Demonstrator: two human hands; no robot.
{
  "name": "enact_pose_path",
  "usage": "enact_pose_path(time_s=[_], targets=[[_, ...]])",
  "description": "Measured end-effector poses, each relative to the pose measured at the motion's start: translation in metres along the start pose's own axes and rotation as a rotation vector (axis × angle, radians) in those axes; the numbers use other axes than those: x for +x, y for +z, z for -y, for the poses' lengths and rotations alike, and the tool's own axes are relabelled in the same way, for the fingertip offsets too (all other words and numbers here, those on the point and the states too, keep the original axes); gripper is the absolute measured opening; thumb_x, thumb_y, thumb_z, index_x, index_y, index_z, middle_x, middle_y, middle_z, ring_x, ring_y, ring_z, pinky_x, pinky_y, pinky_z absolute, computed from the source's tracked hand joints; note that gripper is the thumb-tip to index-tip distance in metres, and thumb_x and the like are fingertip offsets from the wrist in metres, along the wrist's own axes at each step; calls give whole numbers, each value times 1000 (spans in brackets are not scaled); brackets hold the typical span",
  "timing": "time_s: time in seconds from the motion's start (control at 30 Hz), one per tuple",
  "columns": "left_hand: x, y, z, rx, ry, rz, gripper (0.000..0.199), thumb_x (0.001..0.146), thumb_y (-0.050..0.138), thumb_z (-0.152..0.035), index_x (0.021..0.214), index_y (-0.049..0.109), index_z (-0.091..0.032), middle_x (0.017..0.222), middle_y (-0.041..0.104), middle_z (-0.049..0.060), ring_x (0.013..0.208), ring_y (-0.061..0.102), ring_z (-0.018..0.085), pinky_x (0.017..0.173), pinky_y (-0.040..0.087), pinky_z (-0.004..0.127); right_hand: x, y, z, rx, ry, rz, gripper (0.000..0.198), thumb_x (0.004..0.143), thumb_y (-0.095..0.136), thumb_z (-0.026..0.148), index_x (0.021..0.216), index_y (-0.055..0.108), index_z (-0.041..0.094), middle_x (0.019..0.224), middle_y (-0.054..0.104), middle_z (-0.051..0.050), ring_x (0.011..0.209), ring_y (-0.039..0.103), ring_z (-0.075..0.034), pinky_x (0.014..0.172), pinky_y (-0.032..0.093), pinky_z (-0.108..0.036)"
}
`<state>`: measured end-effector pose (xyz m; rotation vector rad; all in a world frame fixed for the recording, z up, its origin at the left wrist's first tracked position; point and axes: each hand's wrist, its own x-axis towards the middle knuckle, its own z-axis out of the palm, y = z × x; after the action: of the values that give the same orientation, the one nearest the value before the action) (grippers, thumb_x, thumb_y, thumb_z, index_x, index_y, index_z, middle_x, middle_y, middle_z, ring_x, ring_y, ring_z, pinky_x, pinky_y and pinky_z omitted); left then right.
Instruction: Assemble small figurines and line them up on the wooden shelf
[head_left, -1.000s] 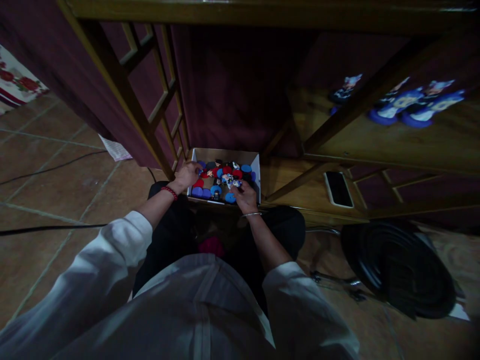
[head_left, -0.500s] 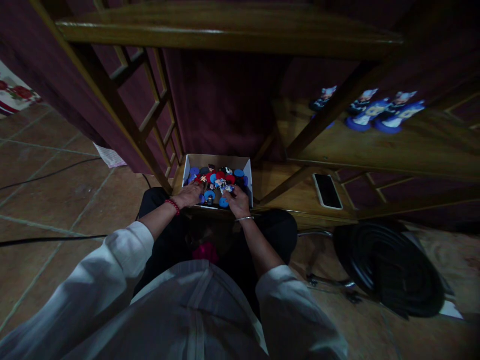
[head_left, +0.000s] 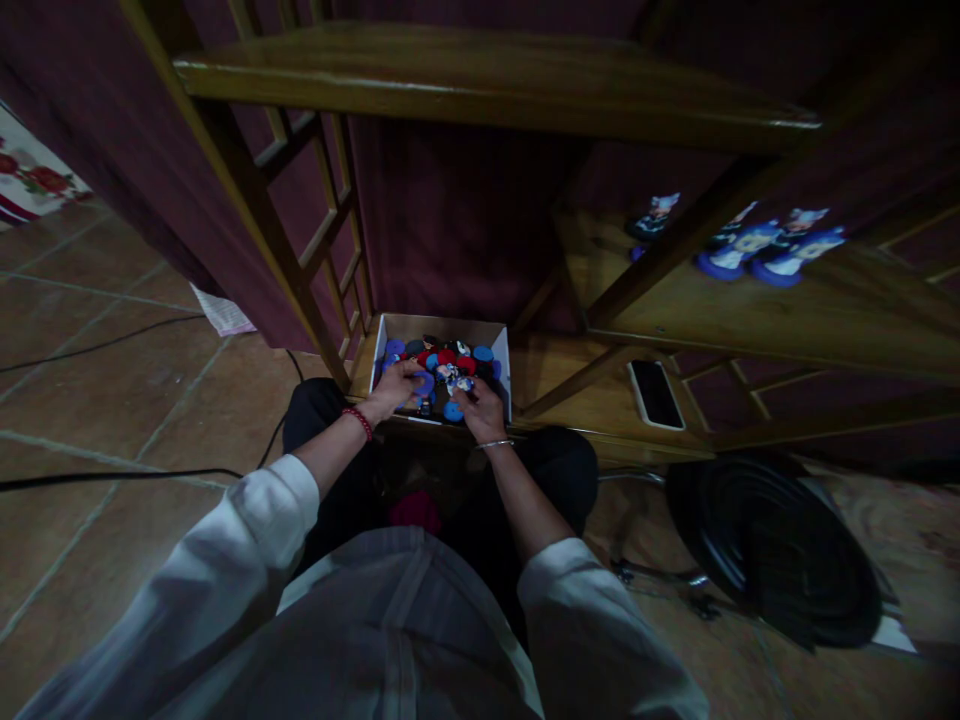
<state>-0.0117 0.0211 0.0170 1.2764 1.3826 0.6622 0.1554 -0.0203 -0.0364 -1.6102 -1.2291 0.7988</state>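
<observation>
in the head view, the left hand [head_left: 394, 390] is over the left part of a shallow white box [head_left: 505, 372], its thumb and fingers closed on a purple disc [head_left: 424, 385]. the right hand [head_left: 484, 408] is at the near right part of the box, its fingertips pinched narrow on a small blue-and-white figure [head_left: 461, 384], whose finer details are too small to tell. both held pieces are over the box, which is crowded with red, blue and dark pieces; a blue disc [head_left: 453, 411] lies just beside the right fingers. a red bead bracelet [head_left: 360, 422] circles the left wrist and a silver bangle [head_left: 495, 444] the right. the box sits on a low wooden shelf [head_left: 555, 365], between a lattice side [head_left: 326, 230] and a slanting wooden post. farther right on the same shelf lies a phone [head_left: 657, 394] with a dark screen, well apart from the box. on a higher shelf board to the right stand several toy figures [head_left: 799, 255] with blue bases, blurred and partly hidden by a post. a round black seat [head_left: 772, 545] is near the person's right knee.
</observation>
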Motion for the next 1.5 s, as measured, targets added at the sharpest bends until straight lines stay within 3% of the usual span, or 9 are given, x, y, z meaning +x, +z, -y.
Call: enact_pose_path(time_s=[0.17, 0.37, 0.5, 0.6, 0.67, 0.83, 1.13, 1.33, 1.5], targets=[[-5, 11, -1, -651, -169, 17, 21, 79, 49, -4, 95, 59, -13, 76, 63, 2, 61, 61, 8, 64, 51, 23, 1, 1, -2, 19, 11, 17, 32, 73, 57, 42, 97, 60, 20, 76, 70, -2, 66, 66, -18, 64, 53, -32], [-8, 21, 2, -986, -226, 116, 12, 78, 55, -5, 85, 62, -12, 73, 64, 1, 60, 58, 5, 60, 49, 16, 0, 0, 1, 24, 22, 18, 34, 72, 58, 43, 97, 60, 19, 74, 70, -2, 65, 66, -19, 61, 54, -32], [-10, 22, 5, -1005, -230, 127, 15, 76, 56, -1, 82, 62, -12, 74, 65, 2, 63, 60, 6, 62, 49, 15, -2, 0, 3, 14, 9, -5, 32, 72, 60, 41, 96, 61, 20, 70, 69, -3, 65, 66, -21, 62, 54, -33], [-13, 18, 5, -993, -234, 157, 12, 84, 51, -14, 86, 63, -13, 92, 67, 7, 80, 63, 10, 74, 52, 20, -3, 0, 5, 14, 16, -1, 32, 72, 60, 41, 96, 61, 20, 69, 69, -3, 66, 66, -21, 63, 54, -34], [-14, 15, 5, -990, -211, 199, 21, 88, 46, -26, 89, 63, -13, 103, 66, 10, 93, 63, 15, 82, 51, 26, -3, 0, 6, 21, 22, 2, 33, 71, 59, 42, 96, 61, 20, 70, 69, -3, 66, 66, -20, 64, 54, -34], [-14, 13, 7, -1072, -186, 277, 27, 89, 42, -29, 91, 62, -11, 103, 65, 13, 103, 60, 18, 90, 49, 30, -5, 0, 12, 53, 39, 10, 35, 70, 59, 43, 95, 60, 18, 70, 68, -2, 65, 65, -19, 63, 54, -32], [-7, 21, 4, -1185, -346, 118, 16, 88, 42, -18, 79, 55, -13, 78, 65, 9, 86, 65, 17, 75, 53, 27, -4, 1, 9, 177, 83, -22, 38, 66, 62, 46, 93, 61, 19, 73, 69, -2, 65, 65, -19, 55, 52, -28], [-6, 24, -1, -1054, -366, 58, 17, 86, 48, -24, 76, 57, -14, 69, 62, 5, 72, 63, 14, 66, 50, 23, -4, -2, 15, 325, 129, -77, 40, 64, 65, 46, 95, 60, 21, 74, 68, -1, 65, 65, -18, 53, 51, -27], [-6, 27, -5, -928, -363, 100, 17, 84, 51, -27, 80, 60, -13, 65, 60, 5, 62, 61, 13, 57, 47, 22, -3, -5, 16, 386, 141, -53, 42, 63, 66, 46, 97, 61, 22, 77, 67, 1, 66, 64, -16, 54, 50, -25]])
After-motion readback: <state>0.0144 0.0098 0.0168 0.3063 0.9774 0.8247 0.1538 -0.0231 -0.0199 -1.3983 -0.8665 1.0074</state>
